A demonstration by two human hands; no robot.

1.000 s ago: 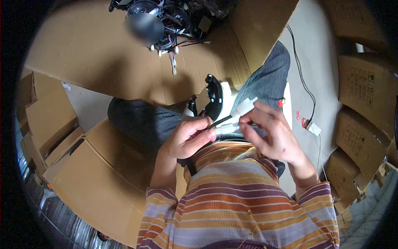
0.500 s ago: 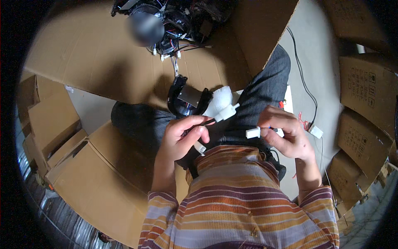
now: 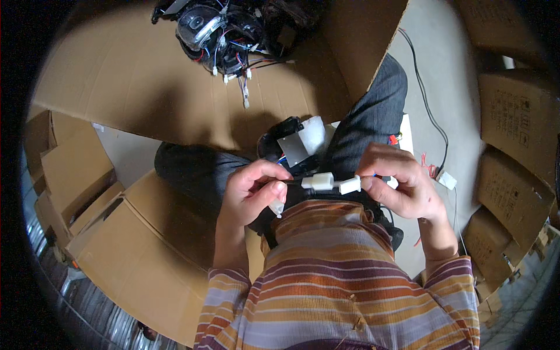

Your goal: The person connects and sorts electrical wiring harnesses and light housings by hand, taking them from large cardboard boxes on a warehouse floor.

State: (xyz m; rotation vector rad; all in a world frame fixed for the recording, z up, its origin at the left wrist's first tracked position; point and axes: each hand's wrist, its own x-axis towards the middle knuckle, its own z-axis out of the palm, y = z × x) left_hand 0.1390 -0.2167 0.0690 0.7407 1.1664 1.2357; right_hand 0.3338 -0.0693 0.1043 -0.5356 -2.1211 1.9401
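Observation:
My left hand [image 3: 255, 191] is closed, pinching a black cable that ends in a white plug connector [image 3: 318, 181]. A second whitish connector [image 3: 277, 208] pokes out below its thumb. My right hand [image 3: 402, 181] pinches a smaller white connector [image 3: 350, 185], with coloured wires and another white piece by its fingers. The two connectors face each other nearly in line; whether they touch, I cannot tell. Just beyond my hands, between my legs, sits a black curved part with a grey metal plate [image 3: 294, 149] and a white wrapped bundle [image 3: 313, 133].
A large open cardboard box [image 3: 134, 81] stands ahead, holding black lamp-like units [image 3: 201, 29] with loose wires and white connectors. Stacked cartons [image 3: 516, 116] line the right side. A black cable [image 3: 426, 87] runs over the floor to a white block [image 3: 446, 179]. More cardboard [image 3: 140, 256] lies left.
The left connector has turned level and moved down to the one in my right hand, narrowing the gap. The black part between my legs has shifted and turned, showing its metal plate.

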